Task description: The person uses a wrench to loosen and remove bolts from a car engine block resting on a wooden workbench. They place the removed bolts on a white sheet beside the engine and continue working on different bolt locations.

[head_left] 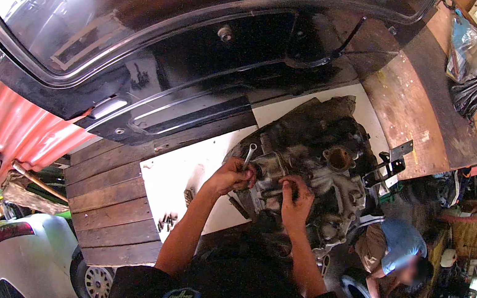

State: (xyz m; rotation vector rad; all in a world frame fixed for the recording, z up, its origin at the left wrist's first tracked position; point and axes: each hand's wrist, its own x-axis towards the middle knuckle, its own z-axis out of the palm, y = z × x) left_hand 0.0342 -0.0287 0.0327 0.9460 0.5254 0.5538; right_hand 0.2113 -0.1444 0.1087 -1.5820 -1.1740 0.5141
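Observation:
My left hand [233, 177] is closed around a silver combination wrench [250, 153], ring end up, at the left side of a dark, greasy engine assembly [316, 130]. My right hand [297, 202] has its fingers curled at the middle of the engine, near a round flanged opening [340, 159]; what they grip, if anything, I cannot make out. Under the engine lies a white board [169, 172], with several small metal parts [167, 222] on it to the left of my left forearm.
A black vehicle body panel [201, 68] spans the top. Wooden planks [106, 197] are left, near a silver car [22, 252]. A black metal bracket [392, 161] and plywood with plastic bags [472, 92] are right. Another person [401, 243] bends over a tyre [356, 292] at lower right.

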